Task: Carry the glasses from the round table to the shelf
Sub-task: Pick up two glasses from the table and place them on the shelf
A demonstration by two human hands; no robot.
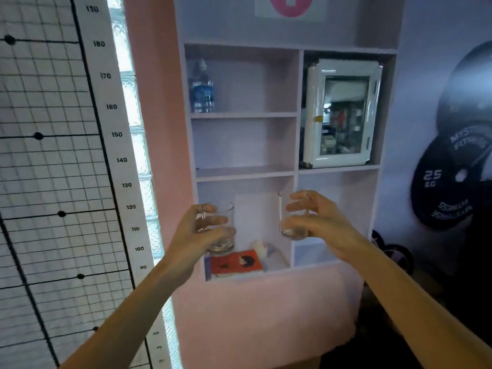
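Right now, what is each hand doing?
Left hand: closed around a clear glass.
Right hand: closed around a second clear glass.

Water bottle (203, 87) top-left, glass-door cabinet (343, 113) right, orange book (235, 263) below, height chart (117, 134).

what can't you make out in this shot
Head view:
- Round table: out of frame.
- Left glass: mostly covered by the left hand.
- Right glass: far side covered by the right hand.
- Mini fridge contents: lost in door reflections.
- Book cover: blurred.
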